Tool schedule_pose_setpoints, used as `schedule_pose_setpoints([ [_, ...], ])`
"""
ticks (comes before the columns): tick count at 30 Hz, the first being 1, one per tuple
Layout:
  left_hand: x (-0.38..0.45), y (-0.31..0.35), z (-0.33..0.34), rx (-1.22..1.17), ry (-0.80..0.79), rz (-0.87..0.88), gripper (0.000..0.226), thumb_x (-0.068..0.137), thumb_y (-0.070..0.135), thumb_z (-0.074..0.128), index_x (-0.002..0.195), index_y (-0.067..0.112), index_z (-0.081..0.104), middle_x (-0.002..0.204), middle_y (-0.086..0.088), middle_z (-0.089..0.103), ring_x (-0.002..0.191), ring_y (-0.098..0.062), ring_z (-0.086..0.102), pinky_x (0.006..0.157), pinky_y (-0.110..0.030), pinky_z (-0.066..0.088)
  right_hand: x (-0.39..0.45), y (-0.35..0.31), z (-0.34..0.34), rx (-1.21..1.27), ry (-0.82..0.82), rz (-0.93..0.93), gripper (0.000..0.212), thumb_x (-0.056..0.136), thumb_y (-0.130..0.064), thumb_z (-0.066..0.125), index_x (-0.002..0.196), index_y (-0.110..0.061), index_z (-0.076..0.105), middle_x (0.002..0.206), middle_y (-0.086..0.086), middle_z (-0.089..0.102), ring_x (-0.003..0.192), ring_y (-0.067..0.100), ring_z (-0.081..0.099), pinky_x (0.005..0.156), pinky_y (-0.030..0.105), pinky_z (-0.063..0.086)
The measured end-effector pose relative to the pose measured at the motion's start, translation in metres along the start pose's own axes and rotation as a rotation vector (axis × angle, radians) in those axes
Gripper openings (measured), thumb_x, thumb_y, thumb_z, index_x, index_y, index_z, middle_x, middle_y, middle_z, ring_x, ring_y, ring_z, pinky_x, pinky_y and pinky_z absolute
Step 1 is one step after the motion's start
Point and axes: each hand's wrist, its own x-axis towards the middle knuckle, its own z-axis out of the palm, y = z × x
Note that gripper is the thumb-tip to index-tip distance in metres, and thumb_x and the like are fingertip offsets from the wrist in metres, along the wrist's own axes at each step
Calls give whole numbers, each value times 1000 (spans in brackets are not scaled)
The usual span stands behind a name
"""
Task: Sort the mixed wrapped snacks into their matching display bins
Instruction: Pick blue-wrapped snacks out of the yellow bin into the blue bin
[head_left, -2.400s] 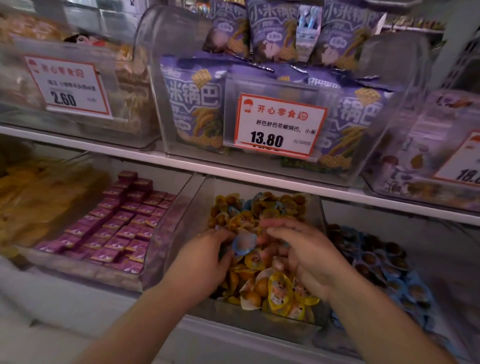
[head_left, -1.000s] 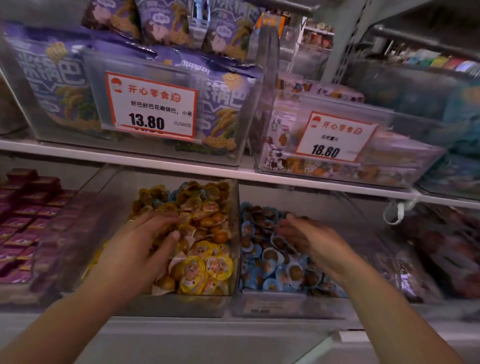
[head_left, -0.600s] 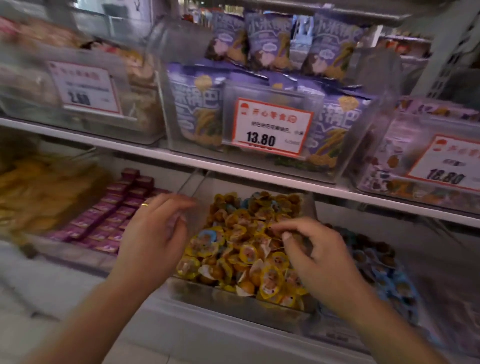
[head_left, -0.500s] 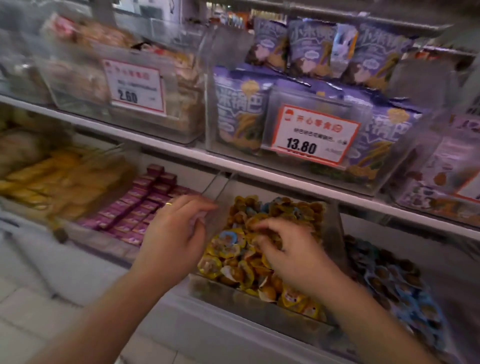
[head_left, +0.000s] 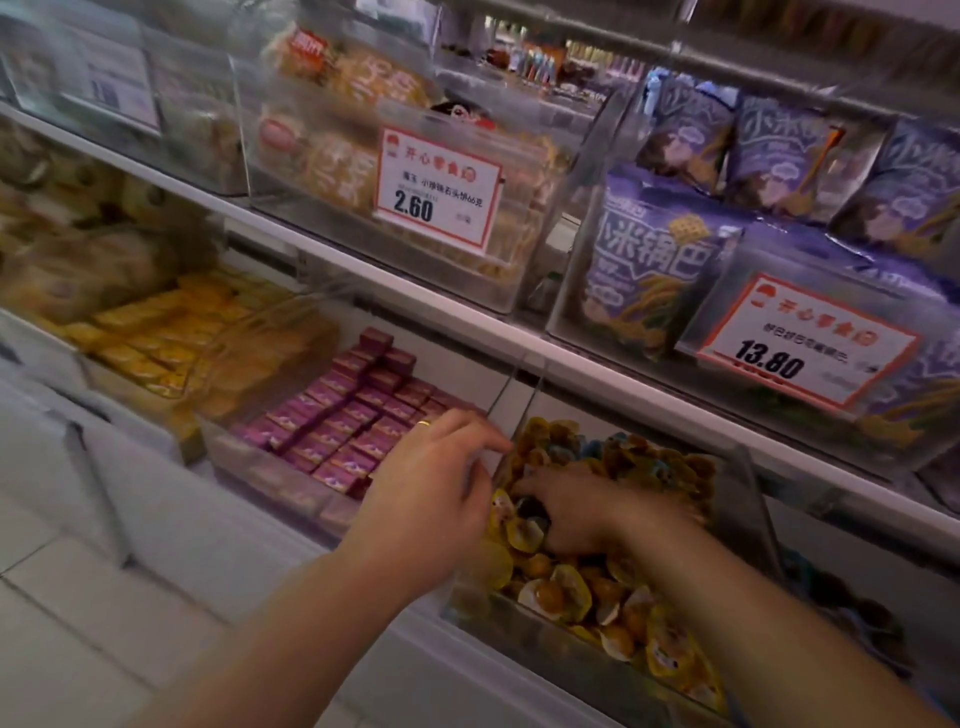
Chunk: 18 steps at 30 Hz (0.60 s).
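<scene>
A clear bin (head_left: 550, 657) on the lower shelf holds a pile of yellow-wrapped snacks (head_left: 561, 592). A few blue-wrapped ones (head_left: 597, 448) lie mixed in near the back. My right hand (head_left: 582, 514) is down in the pile, its fingers curled round a dark blue-wrapped snack (head_left: 531, 508). My left hand (head_left: 431, 493) hovers over the bin's left wall with fingers loosely extended and nothing in it. The bin of blue-wrapped snacks (head_left: 841, 603) shows dimly at the far right, mostly behind my right arm.
Left of the yellow bin stands a bin of pink boxes (head_left: 343, 426), then yellow packets (head_left: 171, 332). The upper shelf carries purple bags (head_left: 644, 280) behind a 13.80 tag (head_left: 800, 343) and pastry packs behind a 2.60 tag (head_left: 436, 192). White floor lies at lower left.
The view has swung left. My right hand came back from the blue bin into the yellow pile and closed on a blue-wrapped snack. My left hand stayed by the bin's left wall.
</scene>
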Motion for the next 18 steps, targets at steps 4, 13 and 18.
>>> schedule_pose_setpoints([
  [4, -2, 4, -2, -24, 18, 1, 27, 86, 17, 54, 105, 32, 68, 109, 21, 61, 103, 0, 56, 87, -17, 43, 9, 1, 7, 36, 274, -34, 39, 80, -39, 63, 119, -38, 58, 112, -4, 66, 101, 20, 63, 74, 29, 50],
  [13, -1, 24, 4, -106, 41, 29, 25, 92, 16, 53, 106, 30, 68, 106, 19, 60, 102, -2, 56, 85, -23, 49, -26, 36, -11, 627, 475, 72, 19, 83, -23, 74, 100, -28, 68, 97, -9, 68, 87, 4, 63, 72, 20, 47],
  [18, -7, 44, 35, -137, -91, 84, 27, 92, 28, 47, 114, 32, 63, 110, 19, 58, 105, -2, 54, 88, -22, 48, -69, 53, -9, 773, 472, 222, 31, 86, -32, 75, 115, -28, 63, 109, -7, 67, 96, 6, 64, 79, 20, 50],
])
